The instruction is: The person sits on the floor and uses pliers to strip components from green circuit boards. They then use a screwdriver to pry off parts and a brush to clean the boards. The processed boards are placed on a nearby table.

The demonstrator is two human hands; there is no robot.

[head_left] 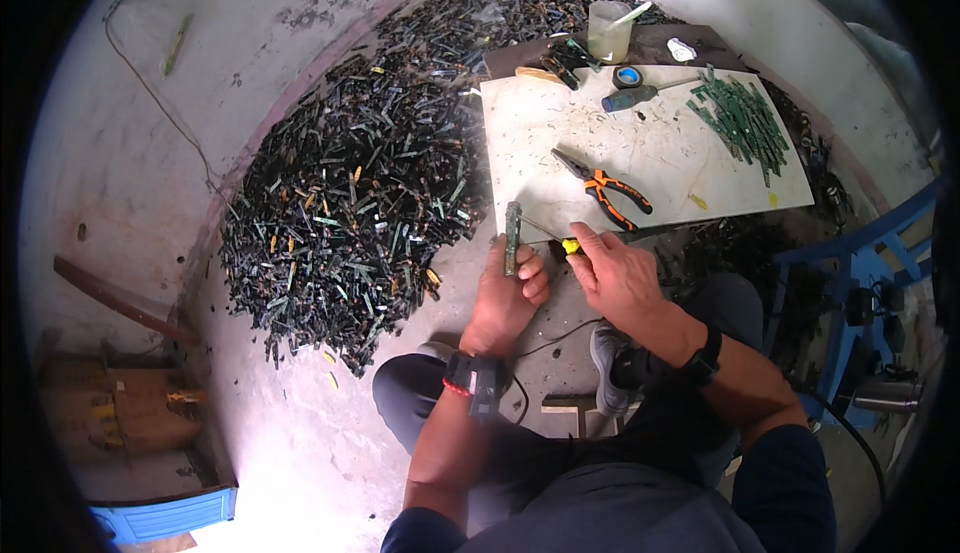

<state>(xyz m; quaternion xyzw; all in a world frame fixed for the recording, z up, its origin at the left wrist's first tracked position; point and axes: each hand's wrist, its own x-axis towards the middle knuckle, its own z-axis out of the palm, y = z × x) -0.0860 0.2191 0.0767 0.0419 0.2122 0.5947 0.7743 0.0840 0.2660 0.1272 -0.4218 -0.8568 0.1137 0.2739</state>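
The left hand (pixel 507 293) has a narrow grip, thumb and fingers closed about the lower part of a slim, dark green, board-like strip (pixel 512 237), which stands roughly upright at the near left corner of the white, flat surface (pixel 520 143). The right hand (pixel 628 281) pinches a thin metal-shafted screwdriver with a yellow-and-black handle (pixel 571 246), its shaft pointing at the strip's upper part; whether the tip touches cannot be told. The strip looks light and stiff, perhaps brittle if bent, and could twist under a sideways push, so a hold low on its long edges, clear of the shaft, seems best. Orange-and-black pliers (pixel 598 182) lie with handles toward the surface's near edge; loose green strips (pixel 748 125) are piled by its right edge.
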